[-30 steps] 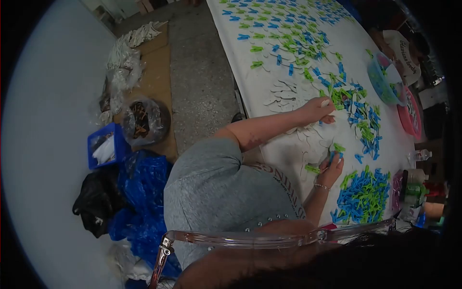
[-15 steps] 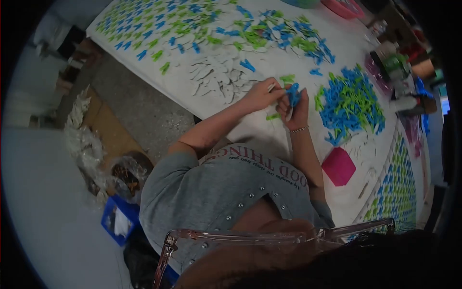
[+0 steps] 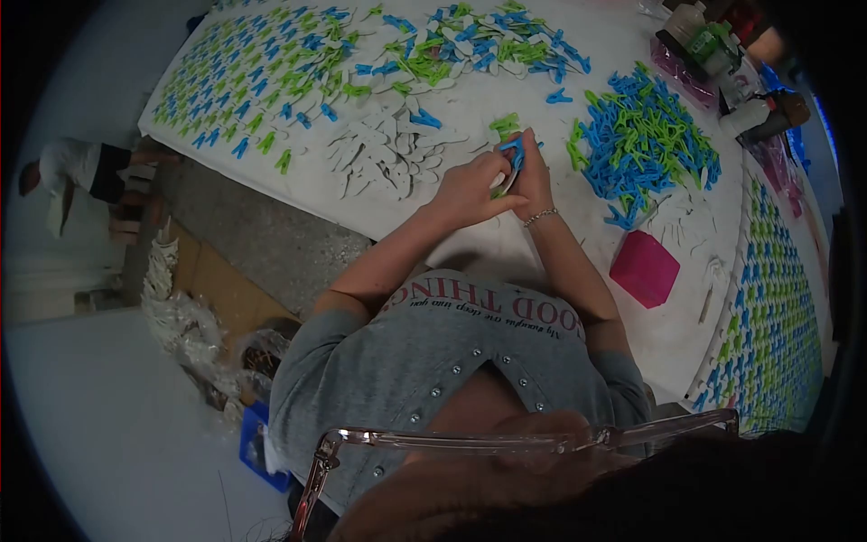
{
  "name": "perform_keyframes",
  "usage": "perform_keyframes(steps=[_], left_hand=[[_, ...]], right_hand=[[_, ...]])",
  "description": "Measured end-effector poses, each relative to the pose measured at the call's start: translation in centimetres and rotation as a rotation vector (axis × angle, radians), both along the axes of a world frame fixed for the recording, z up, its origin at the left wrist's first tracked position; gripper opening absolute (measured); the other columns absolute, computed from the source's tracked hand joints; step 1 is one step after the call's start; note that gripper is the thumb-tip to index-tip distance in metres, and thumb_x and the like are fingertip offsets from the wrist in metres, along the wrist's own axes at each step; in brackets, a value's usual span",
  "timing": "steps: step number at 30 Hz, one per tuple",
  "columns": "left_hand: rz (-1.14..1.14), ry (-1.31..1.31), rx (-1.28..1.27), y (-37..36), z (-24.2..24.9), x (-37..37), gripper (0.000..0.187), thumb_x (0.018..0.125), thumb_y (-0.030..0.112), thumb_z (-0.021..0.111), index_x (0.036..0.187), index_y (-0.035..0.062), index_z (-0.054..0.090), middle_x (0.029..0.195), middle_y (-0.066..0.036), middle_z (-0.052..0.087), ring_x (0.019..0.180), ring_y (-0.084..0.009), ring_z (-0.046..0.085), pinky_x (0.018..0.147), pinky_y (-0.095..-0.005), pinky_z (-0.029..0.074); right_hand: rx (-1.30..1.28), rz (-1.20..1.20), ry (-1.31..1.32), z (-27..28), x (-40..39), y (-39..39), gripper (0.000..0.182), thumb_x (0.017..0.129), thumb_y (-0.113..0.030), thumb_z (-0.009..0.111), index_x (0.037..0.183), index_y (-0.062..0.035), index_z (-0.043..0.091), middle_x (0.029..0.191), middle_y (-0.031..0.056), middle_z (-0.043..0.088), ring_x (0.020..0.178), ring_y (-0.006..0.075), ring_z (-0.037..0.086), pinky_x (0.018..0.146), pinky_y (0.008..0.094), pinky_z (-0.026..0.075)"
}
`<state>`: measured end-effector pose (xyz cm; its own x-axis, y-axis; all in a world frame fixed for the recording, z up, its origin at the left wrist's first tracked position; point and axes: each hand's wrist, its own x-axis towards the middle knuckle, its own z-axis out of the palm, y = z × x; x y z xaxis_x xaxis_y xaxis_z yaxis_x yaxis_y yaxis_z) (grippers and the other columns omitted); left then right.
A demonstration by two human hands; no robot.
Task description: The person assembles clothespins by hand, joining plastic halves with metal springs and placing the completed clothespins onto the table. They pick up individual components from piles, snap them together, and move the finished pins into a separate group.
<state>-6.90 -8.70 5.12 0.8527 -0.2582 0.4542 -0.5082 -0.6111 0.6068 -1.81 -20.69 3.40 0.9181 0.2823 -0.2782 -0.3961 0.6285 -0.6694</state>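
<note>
My left hand and my right hand meet above the front edge of the white table. Between their fingers is a blue clip, which both hands grip; a pale piece partly shows below it. Just behind the hands lies a green clip. Left of them is a pile of white curved pieces with a blue clip at its edge. To the right, a heap of blue and green clips is spread on the table.
Rows of clips on white pieces cover the back left, others the right. A pink box sits near my right forearm. Bottles stand back right. Another person bends at the far left.
The view has shifted, bringing the other person into sight. My hands have come closer together, with my left fingers now over the clip and against my right palm.
</note>
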Motion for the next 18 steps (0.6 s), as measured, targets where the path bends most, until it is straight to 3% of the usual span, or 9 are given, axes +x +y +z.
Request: perform_keyframes(steps=[3, 5, 7, 9, 10, 12, 15, 17, 18], left_hand=[[0.012, -0.067, 0.028, 0.1, -0.4, 0.2, 0.021, 0.082, 0.025, 0.063, 0.084, 0.0081, 0.051, 0.079, -0.008, 0.057, 0.068, -0.0289, 0.056, 0.058, -0.0342, 0.045], [-0.04, -0.001, -0.026, 1.0, 0.4, -0.1, 0.018, 0.084, 0.022, 0.06, 0.08, 0.0065, 0.051, 0.08, -0.009, 0.057, 0.069, -0.0275, 0.057, 0.06, -0.0339, 0.045], [-0.088, 0.069, -0.086, 2.4, 0.8, -0.4, 0.018, 0.085, 0.019, 0.057, 0.077, 0.0049, 0.05, 0.08, -0.01, 0.057, 0.07, -0.0262, 0.058, 0.061, -0.0336, 0.045], [0.033, 0.031, -0.448, 4.4, 0.7, 0.4, 0.014, 0.084, 0.011, 0.054, 0.074, 0.0042, 0.048, 0.079, -0.009, 0.057, 0.069, -0.0218, 0.057, 0.065, -0.0335, 0.046], [0.035, 0.037, -0.446, 5.6, 0.4, 0.9, 0.014, 0.084, 0.011, 0.054, 0.074, 0.0042, 0.048, 0.079, -0.009, 0.057, 0.069, -0.0218, 0.057, 0.065, -0.0335, 0.046], [0.105, 0.202, -1.014, 7.9, -0.4, 1.4, 0.01, 0.081, 0.001, 0.051, 0.073, 0.0057, 0.046, 0.078, -0.007, 0.056, 0.068, -0.0182, 0.055, 0.07, -0.0333, 0.046], [0.06, 0.365, -1.107, 9.5, -0.7, 0.5, 0.009, 0.08, 0.003, 0.052, 0.077, 0.0085, 0.046, 0.079, -0.006, 0.057, 0.066, -0.0154, 0.053, 0.065, -0.0307, 0.047], [0.166, 0.529, -1.019, 9.0, -0.5, -0.1, 0.007, 0.081, 0.007, 0.053, 0.08, 0.0088, 0.045, 0.077, -0.006, 0.057, 0.064, -0.0139, 0.053, 0.061, -0.0289, 0.047], [0.278, 0.691, -0.929, 8.6, -0.5, -0.5, 0.009, 0.082, 0.011, 0.054, 0.083, 0.0092, 0.045, 0.075, -0.006, 0.057, 0.063, -0.0123, 0.053, 0.056, -0.0272, 0.047]], right_hand=[[0.003, -0.087, 0.013, 0.4, 0.4, -0.2, 0.034, 0.091, -0.044, 0.048, 0.087, -0.0102, 0.048, 0.072, 0.0033, 0.054, 0.06, 0.0112, 0.05, 0.051, 0.0257, 0.041], [-0.035, -0.149, -0.122, 0.9, 1.3, -1.5, 0.034, 0.092, -0.043, 0.047, 0.086, -0.009, 0.047, 0.072, 0.0046, 0.054, 0.061, 0.0123, 0.051, 0.053, 0.0261, 0.042], [-0.241, -0.357, -0.277, 1.1, 3.5, -4.5, 0.032, 0.091, -0.039, 0.051, 0.084, -0.0083, 0.047, 0.071, 0.0057, 0.054, 0.06, 0.0134, 0.051, 0.054, 0.0276, 0.043], [-0.557, -0.658, -0.56, 0.3, 6.3, -7.8, 0.03, 0.087, -0.034, 0.058, 0.081, -0.0058, 0.05, 0.071, 0.009, 0.056, 0.061, 0.0184, 0.054, 0.055, 0.0323, 0.045], [-0.557, -0.655, -0.554, 0.7, 6.1, -8.1, 0.03, 0.087, -0.034, 0.058, 0.081, -0.0058, 0.05, 0.071, 0.009, 0.056, 0.061, 0.0184, 0.054, 0.055, 0.0323, 0.045], [-0.938, -0.529, -0.729, 1.7, 5.5, -8.9, 0.03, 0.084, -0.034, 0.062, 0.081, -0.0047, 0.053, 0.075, 0.0115, 0.059, 0.066, 0.0227, 0.057, 0.058, 0.0342, 0.045], [-1.492, -0.3, -0.989, 3.4, 4.3, -9.7, 0.032, 0.078, -0.033, 0.067, 0.082, -0.003, 0.058, 0.081, 0.0153, 0.062, 0.073, 0.029, 0.06, 0.063, 0.0369, 0.046], [-1.398, 0.416, -0.779, 4.0, 2.2, -7.2, 0.029, 0.08, -0.035, 0.065, 0.08, -0.0064, 0.059, 0.079, 0.013, 0.062, 0.074, 0.0277, 0.06, 0.063, 0.0353, 0.046], [-1.385, 0.549, -0.873, 2.8, 1.6, -6.0, 0.029, 0.081, -0.036, 0.063, 0.078, -0.0068, 0.058, 0.075, 0.0124, 0.061, 0.069, 0.0287, 0.059, 0.061, 0.0357, 0.046]])
